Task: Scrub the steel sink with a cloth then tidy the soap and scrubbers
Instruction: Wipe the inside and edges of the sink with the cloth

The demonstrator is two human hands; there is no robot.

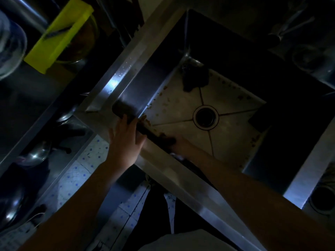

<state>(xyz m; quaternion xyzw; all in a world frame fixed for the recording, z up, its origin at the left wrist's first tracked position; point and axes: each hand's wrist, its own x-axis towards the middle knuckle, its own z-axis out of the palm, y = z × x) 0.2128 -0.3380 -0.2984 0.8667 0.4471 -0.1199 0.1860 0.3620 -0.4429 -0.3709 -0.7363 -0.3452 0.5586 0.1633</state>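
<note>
The steel sink (pixel 126 69) sits diagonally in a dim view, its pale floor speckled with brown crumbs around the round drain (pixel 205 116). My right hand (pixel 183 144) is down inside the basin against the near wall, pressed on a dark cloth (pixel 159 137) that stretches along that wall towards the corner. My left hand (pixel 126 138) rests with spread fingers on the near left corner of the rim, fingertips touching the cloth's dark end (pixel 120 108). A second dark lump (pixel 195 77), a cloth or scrubber, lies in the far corner. No soap can be made out.
A yellow-green flat item (pixel 58 33) and a glass bowl (pixel 10 46) sit on the counter at upper left. Steel pots (pixel 36 154) stand on a lower shelf at left. A second drain (pixel 322 200) shows at right, and utensils (pixel 290 24) at upper right.
</note>
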